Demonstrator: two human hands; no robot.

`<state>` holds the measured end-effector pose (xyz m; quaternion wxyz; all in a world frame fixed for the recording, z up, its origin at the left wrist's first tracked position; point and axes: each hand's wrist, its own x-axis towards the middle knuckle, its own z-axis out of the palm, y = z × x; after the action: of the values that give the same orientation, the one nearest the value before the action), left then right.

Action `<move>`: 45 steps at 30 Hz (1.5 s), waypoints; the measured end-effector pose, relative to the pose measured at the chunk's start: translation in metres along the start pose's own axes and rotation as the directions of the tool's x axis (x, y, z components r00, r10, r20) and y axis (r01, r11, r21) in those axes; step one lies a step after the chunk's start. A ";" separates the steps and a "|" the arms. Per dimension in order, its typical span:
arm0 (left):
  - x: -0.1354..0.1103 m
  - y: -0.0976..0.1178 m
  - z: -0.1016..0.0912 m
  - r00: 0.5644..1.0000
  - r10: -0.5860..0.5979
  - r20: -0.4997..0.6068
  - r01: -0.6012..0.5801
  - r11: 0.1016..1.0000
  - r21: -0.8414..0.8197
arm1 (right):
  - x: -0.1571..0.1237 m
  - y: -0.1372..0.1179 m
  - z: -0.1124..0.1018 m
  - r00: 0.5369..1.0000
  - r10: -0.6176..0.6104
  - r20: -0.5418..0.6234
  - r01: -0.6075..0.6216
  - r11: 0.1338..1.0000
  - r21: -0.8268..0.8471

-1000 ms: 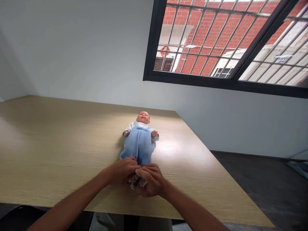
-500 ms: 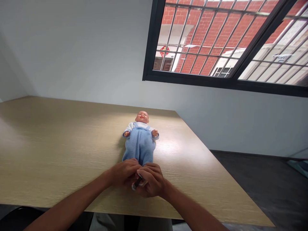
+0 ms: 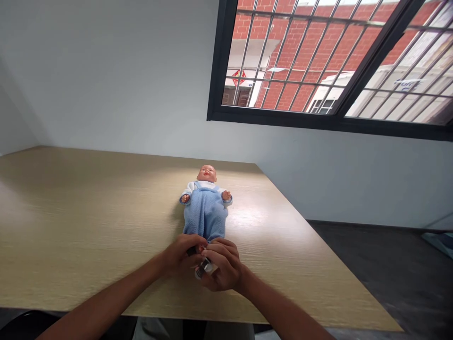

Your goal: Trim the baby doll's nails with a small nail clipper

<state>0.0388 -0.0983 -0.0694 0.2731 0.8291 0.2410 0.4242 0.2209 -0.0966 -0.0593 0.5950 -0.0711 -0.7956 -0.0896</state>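
Observation:
A baby doll [image 3: 205, 212] in blue fleece overalls and a white top lies on its back, head away from me. Both hands are at its foot end, close together. In my right hand [image 3: 226, 267], the curled fingers grip a small dark-and-silver object [image 3: 202, 268] whose kind I cannot make out. My left hand [image 3: 180, 255] is closed at the doll's left-side leg end, its thumb and fingers around a dark piece [image 3: 191, 250]. A bit of pinkish colour shows between the hands. The doll's feet are mostly hidden by my fingers.
The doll rests on a light wooden table [image 3: 88, 226], whose right edge slants down toward me. A barred window [image 3: 300, 61] is set in the pale wall behind. Dark floor [image 3: 354, 269] lies to the right, and part of a black chair [image 3: 28, 326] shows at the lower left.
My left fingers have lifted and parted slightly, showing a dark piece and some pink between the hands. The object in my right hand has turned a little. The view has shifted slightly.

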 end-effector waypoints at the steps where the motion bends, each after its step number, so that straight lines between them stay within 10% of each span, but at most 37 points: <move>1: 0.001 0.001 0.000 1.000 -0.001 0.006 0.001 1.000 0.002 | 0.001 0.000 0.000 1.000 -0.001 -0.002 0.001 1.000 -0.003; 45: 0.006 0.006 -0.010 0.985 0.008 0.173 -0.022 0.996 0.082 | 0.002 0.001 0.000 0.988 -0.104 0.115 0.094 0.992 0.089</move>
<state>0.0349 -0.0965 -0.0566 0.2549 0.8751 0.2277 0.3425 0.2205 -0.0955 -0.0573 0.5434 -0.0120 -0.8354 -0.0813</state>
